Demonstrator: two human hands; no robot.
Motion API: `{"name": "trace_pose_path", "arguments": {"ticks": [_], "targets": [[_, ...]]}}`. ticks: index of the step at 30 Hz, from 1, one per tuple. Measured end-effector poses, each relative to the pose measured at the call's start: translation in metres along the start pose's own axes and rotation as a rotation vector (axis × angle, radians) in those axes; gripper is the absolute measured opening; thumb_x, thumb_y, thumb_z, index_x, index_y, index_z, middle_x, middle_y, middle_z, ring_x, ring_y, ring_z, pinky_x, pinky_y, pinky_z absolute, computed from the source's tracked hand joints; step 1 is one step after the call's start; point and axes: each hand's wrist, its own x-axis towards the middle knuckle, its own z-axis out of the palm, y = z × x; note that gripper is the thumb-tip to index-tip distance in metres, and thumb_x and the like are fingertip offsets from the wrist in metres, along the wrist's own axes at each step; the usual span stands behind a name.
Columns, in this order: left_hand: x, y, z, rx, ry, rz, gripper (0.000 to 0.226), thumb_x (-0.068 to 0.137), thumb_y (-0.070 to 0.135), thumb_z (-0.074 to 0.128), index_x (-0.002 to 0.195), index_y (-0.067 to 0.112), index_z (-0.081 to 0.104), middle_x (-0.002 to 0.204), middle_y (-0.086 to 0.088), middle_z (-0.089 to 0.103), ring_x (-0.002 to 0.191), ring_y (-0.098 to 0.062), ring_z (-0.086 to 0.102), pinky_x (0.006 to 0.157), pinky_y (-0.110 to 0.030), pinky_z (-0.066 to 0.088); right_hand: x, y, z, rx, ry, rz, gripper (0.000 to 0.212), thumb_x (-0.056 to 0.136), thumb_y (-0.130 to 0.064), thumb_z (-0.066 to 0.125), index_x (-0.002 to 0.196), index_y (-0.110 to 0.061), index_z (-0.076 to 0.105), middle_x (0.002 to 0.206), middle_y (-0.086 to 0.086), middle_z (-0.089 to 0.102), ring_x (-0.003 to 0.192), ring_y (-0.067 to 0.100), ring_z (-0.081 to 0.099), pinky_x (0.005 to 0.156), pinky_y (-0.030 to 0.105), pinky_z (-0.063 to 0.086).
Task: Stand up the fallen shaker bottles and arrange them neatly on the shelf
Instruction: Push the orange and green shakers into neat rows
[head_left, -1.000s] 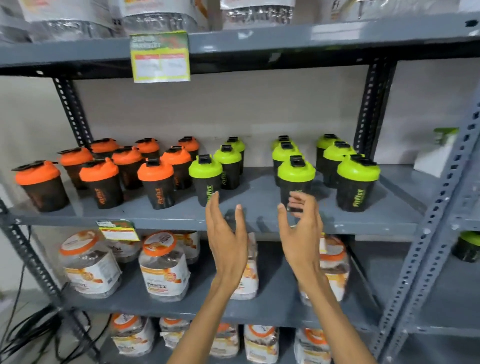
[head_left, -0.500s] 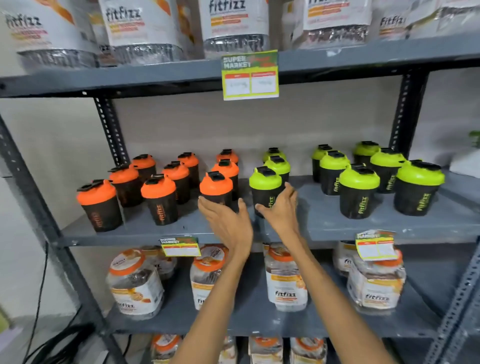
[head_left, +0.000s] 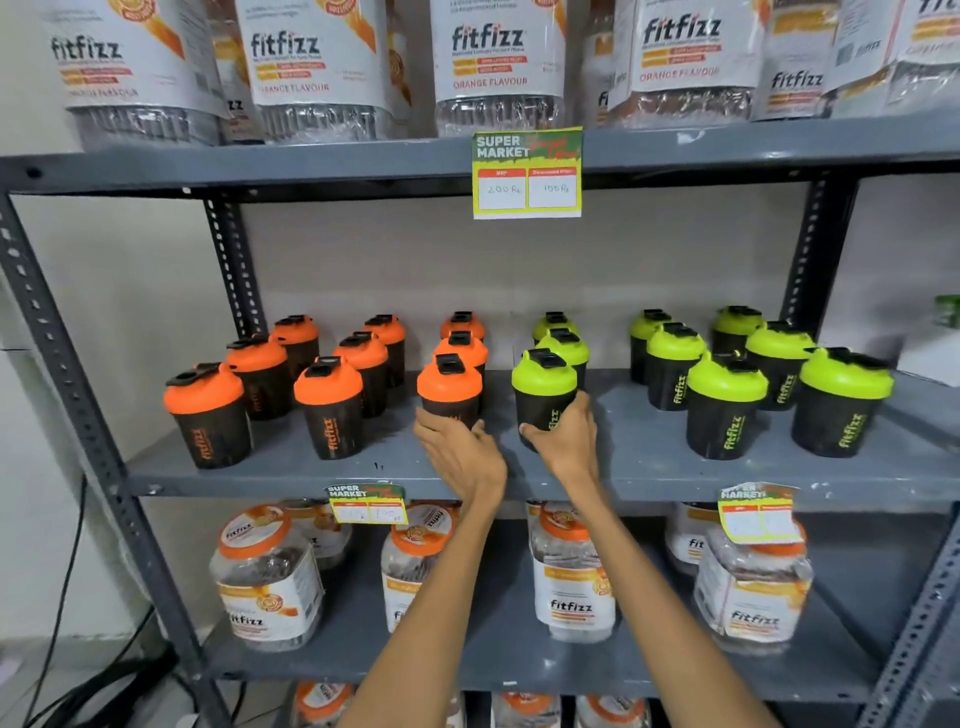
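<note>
Hands: left hand (head_left: 460, 451) cups the base of the front orange-lidded black plastic shaker bottle (head_left: 450, 391), fingers curled round its lower wall; right hand (head_left: 563, 439) wraps the lower body of the front green-lidded black plastic shaker bottle (head_left: 545, 397), thumb on its near left side.

Held bottles: both stand upright, long axes vertical, on the middle grey metal shelf (head_left: 613, 467), side by side with a clear gap between them, directly ahead of each hand and at the meeting line of the two colours.

Nearer hand: each hand has its own bottle; neither needs to cross over.

Next move, as a judgement: a small slide to square the two front bottles with the columns behind them looks most likely; the gap between them is the relation to watch.

Orange group: other orange-lidded bottles (head_left: 328, 408) stand upright to the left, in loose rows running back to the wall.

Green group: other green-lidded bottles (head_left: 726, 404) stand upright to the right, also in rows, well apart from the held one.

Progress, as a judgement: no bottle in view lies on its side; only spacing seems left.

Surroundings: large clear tubs with white Fitfizz labels (head_left: 498, 57) fill the shelf above; a yellow-bordered price card (head_left: 527, 174) hangs from its edge.
</note>
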Motion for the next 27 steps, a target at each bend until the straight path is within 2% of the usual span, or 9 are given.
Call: {"name": "trace_pose_path", "arguments": {"ticks": [5,9,13,21,27], "targets": [[-0.004,-0.004,-0.004,-0.071,-0.07,0.081,0.077,0.087,0.013,0.073,0.148,0.003,0.027,0.14,-0.021,0.042,0.131,-0.041,0.046,0.103,-0.053,0.046,-0.001,0.002,-0.02,0.029,0.048,-0.003,0.073,0.065,-0.025,0.087,0.121,-0.002,0.045,0.122,0.018,0.058,0.118,0.035,0.055,0.092,0.04,0.047],[-0.006,0.0,-0.009,-0.126,-0.116,0.102,0.077,0.088,0.015,0.073,0.148,0.005,0.028,0.14,-0.019,0.041,0.132,-0.039,0.046,0.104,-0.047,0.044,-0.004,0.005,-0.033,0.036,0.066,-0.009,0.077,0.066,-0.028,0.088,0.124,-0.004,0.044,0.126,0.016,0.057,0.121,0.034,0.054,0.095,0.042,0.048],[-0.006,-0.003,-0.014,-0.136,-0.149,0.103,0.076,0.088,0.015,0.074,0.148,0.005,0.028,0.14,-0.02,0.041,0.132,-0.04,0.046,0.105,-0.047,0.043,-0.011,0.013,-0.033,0.023,0.064,0.009,0.081,0.066,-0.027,0.088,0.128,-0.004,0.042,0.128,0.016,0.055,0.122,0.034,0.053,0.096,0.039,0.047],[-0.007,-0.013,-0.018,-0.146,-0.174,0.11,0.076,0.088,0.017,0.074,0.148,0.008,0.029,0.141,-0.017,0.041,0.133,-0.038,0.047,0.106,-0.047,0.043,-0.019,0.02,-0.023,-0.014,0.141,0.008,0.084,0.068,-0.024,0.087,0.133,-0.004,0.038,0.133,0.02,0.05,0.125,0.037,0.049,0.098,0.044,0.046],[-0.008,-0.014,-0.017,-0.15,-0.17,0.121,0.077,0.087,0.016,0.075,0.149,0.008,0.029,0.138,-0.017,0.043,0.131,-0.036,0.049,0.105,-0.043,0.044,-0.019,0.021,-0.021,-0.021,0.139,0.006,0.084,0.07,-0.024,0.085,0.135,-0.003,0.036,0.133,0.02,0.049,0.126,0.037,0.048,0.099,0.045,0.045]]}}
